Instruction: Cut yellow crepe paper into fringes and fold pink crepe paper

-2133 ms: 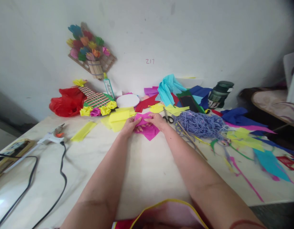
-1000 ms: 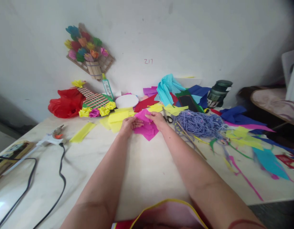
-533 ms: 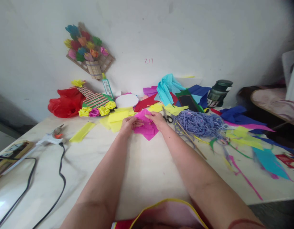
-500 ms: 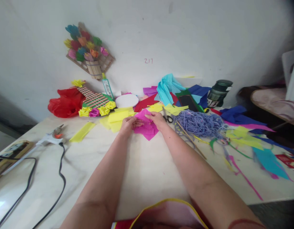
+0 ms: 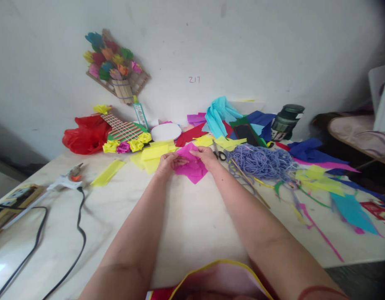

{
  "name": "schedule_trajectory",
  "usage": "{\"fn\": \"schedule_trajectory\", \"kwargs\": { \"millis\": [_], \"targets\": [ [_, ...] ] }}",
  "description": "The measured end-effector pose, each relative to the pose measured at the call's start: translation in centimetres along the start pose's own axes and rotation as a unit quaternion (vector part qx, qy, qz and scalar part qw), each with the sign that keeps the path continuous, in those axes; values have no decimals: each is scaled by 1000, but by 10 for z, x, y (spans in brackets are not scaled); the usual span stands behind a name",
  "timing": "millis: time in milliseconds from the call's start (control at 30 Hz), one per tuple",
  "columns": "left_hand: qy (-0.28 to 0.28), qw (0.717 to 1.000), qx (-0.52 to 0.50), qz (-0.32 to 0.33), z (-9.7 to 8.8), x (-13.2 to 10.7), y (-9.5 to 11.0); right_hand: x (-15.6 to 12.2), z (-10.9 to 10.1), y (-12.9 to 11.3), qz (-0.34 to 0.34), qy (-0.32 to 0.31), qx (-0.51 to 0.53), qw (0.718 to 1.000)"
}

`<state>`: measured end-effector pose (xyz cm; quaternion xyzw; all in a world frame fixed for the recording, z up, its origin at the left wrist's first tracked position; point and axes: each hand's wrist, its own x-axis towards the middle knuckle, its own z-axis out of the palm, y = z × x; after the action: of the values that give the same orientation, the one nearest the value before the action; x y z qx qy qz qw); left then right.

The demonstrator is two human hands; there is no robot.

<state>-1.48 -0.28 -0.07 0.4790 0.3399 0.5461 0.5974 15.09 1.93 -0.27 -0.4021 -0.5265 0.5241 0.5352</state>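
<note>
A magenta piece of crepe paper (image 5: 194,170), one corner pointing toward me, is held up between both hands at the middle of the table. My left hand (image 5: 169,163) grips its left edge with bent fingers. On the upper right edge, my right hand (image 5: 206,156) pinches the sheet between thumb and fingers. Folded yellow paper (image 5: 153,155) lies just behind and left of my left hand. Black-handled scissors (image 5: 221,155) rest right beside my right hand.
At the right lies a heap of purple-blue cord (image 5: 261,161) near a thin stick (image 5: 250,182). A hot glue gun (image 5: 65,182) and its black cable (image 5: 81,231) are at the left. Paper scraps, a flower-trimmed craft piece (image 5: 125,131) and a dark jar (image 5: 286,123) line the back.
Hardly anything differs. Both hands keep the same hold on the magenta paper, in the same place.
</note>
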Motion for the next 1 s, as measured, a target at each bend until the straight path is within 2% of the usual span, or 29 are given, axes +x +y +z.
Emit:
{"fn": "schedule_trajectory", "kwargs": {
  "millis": [200,367,667,1000],
  "targets": [
    [-8,999,50,-14,3,-2,-1,-3,3,-1,-27,19,-29,999],
    [2,996,86,-18,5,0,-4,-1,8,3,-32,7,-17,999],
    [17,998,65,-14,5,0,-5,0,14,3,-44,16,-24,999],
    [17,995,94,-28,3,1,-4,0,10,4,-41,29,-41,998]
  ]
}}
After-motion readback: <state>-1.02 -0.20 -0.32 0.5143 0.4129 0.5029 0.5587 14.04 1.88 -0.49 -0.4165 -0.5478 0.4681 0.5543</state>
